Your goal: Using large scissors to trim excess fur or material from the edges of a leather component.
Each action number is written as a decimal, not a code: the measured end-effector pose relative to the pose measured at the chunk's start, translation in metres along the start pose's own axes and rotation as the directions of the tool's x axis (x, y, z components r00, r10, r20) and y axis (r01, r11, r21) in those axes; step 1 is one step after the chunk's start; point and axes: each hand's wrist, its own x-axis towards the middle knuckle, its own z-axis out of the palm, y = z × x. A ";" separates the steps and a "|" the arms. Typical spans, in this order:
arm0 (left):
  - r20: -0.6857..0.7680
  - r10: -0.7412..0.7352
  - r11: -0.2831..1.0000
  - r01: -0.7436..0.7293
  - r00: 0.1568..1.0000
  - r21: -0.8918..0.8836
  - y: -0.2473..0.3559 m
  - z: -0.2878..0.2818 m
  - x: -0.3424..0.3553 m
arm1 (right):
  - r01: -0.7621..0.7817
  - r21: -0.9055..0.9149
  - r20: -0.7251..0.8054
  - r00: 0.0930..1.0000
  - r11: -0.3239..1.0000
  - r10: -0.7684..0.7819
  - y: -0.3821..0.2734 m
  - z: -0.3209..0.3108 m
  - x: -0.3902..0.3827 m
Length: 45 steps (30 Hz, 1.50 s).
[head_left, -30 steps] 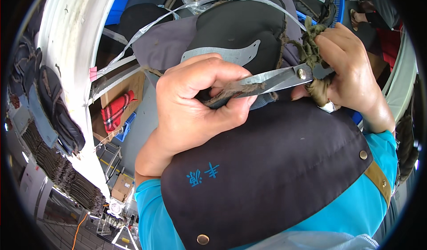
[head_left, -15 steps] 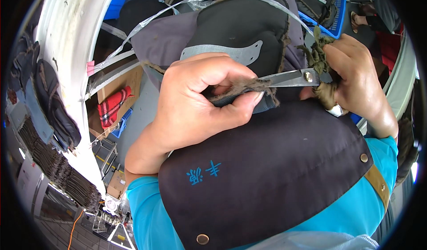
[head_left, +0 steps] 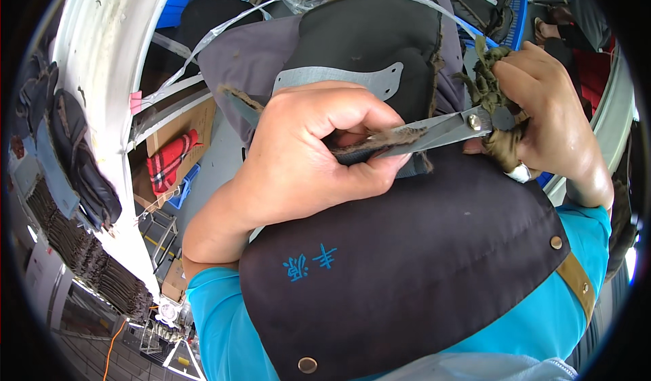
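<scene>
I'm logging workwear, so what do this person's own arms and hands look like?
Bright turquoise short sleeves leave both forearms bare. The left hand and right hand are ungloved, with nothing visible worn around either wrist.

I count my two hands (head_left: pixel 315 154), one pair of scissors (head_left: pixel 451 127), one furry-edged fabric piece (head_left: pixel 390 139) in my left fingers (head_left: pixel 380 177), one dark apron (head_left: pixel 407 245), three brass snaps (head_left: pixel 556 242) and one red plaid cloth (head_left: pixel 171 161).

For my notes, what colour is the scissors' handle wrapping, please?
The wrapping is olive green in head view.
</scene>
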 end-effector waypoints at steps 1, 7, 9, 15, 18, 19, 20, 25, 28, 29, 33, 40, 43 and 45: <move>0.005 -0.004 1.000 0.004 1.000 0.006 0.000 0.001 0.000 | 0.000 0.001 0.000 1.000 1.000 0.000 0.000 0.001 0.001; -0.009 -0.012 1.000 0.012 1.000 0.005 -0.002 0.003 0.000 | 0.014 -0.051 0.024 1.000 0.999 -0.013 0.000 0.000 0.002; -0.022 0.016 1.000 -0.016 1.000 0.005 -0.004 0.004 0.000 | 0.015 -0.079 -0.031 0.999 0.997 -0.018 0.000 0.005 -0.001; 0.032 -0.026 1.000 0.026 0.999 -0.011 -0.003 0.000 0.000 | 0.029 -0.024 0.038 0.999 0.999 -0.028 0.004 -0.002 0.003; -0.061 -0.012 0.999 0.009 0.998 -0.048 -0.007 -0.003 0.002 | -0.190 0.403 0.121 0.981 0.895 0.153 0.006 0.007 0.009; -0.074 -0.009 0.996 0.002 0.997 -0.087 -0.006 -0.002 0.003 | -0.224 0.549 0.102 0.974 0.806 0.201 0.009 0.014 0.009; -0.092 -0.011 0.992 -0.001 0.996 -0.127 -0.005 -0.002 0.003 | -0.309 0.720 0.176 0.947 0.621 0.268 0.010 0.019 0.006; -0.119 0.107 0.991 -0.116 0.987 -0.071 -0.004 -0.004 0.004 | -0.269 0.931 0.189 0.933 0.246 0.305 0.001 0.026 0.016; -0.071 0.061 0.994 -0.067 0.996 -0.086 0.000 -0.007 0.005 | -0.092 0.940 0.030 0.982 0.329 0.189 -0.003 0.038 0.021; -0.078 0.054 0.996 -0.060 0.996 -0.072 -0.001 -0.007 0.004 | -0.090 0.969 0.035 0.972 0.230 0.233 -0.010 0.041 0.024; -0.154 0.150 0.985 -0.161 0.977 -0.060 -0.004 -0.002 0.008 | -0.211 0.833 0.126 0.973 0.511 0.195 0.001 0.029 0.022; -0.118 0.144 0.989 -0.148 0.982 -0.027 -0.005 -0.005 0.008 | -0.126 0.292 0.131 0.987 0.948 0.091 0.017 0.003 0.004; -0.130 0.127 0.991 -0.131 0.983 -0.018 -0.005 -0.001 0.007 | -0.082 0.213 0.113 0.992 0.974 0.059 0.015 -0.006 0.006; -0.117 0.120 0.993 -0.121 0.986 -0.004 -0.003 -0.001 0.008 | -0.061 0.162 0.127 0.991 0.985 0.041 0.013 -0.008 0.009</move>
